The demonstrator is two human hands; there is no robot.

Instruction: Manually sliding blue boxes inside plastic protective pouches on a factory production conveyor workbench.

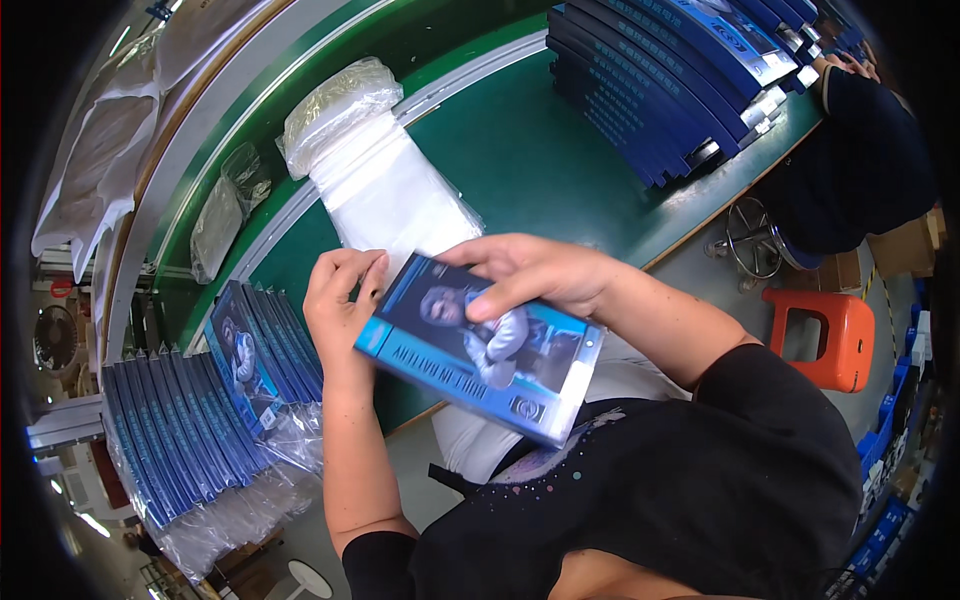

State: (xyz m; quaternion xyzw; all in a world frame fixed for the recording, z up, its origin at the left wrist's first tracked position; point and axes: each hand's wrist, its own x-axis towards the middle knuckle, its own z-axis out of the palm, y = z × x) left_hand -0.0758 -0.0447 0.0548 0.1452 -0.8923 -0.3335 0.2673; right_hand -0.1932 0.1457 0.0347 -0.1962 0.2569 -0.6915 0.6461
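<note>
I hold a flat blue box (480, 355) with a picture on its front, tilted above the edge of the green table (520, 160). My left hand (340, 305) grips its left end. My right hand (530, 272) lies over its top edge, thumb pressed on the picture. A pile of clear plastic bags (385, 190) lies on the table just beyond my hands.
Rows of the same blue boxes (200, 410) stand on plastic at the left, and another stack (680, 80) fills the far right of the table. A person in dark clothes (860, 160) sits beyond it. An orange stool (825, 335) and a metal stool (755, 240) stand at right.
</note>
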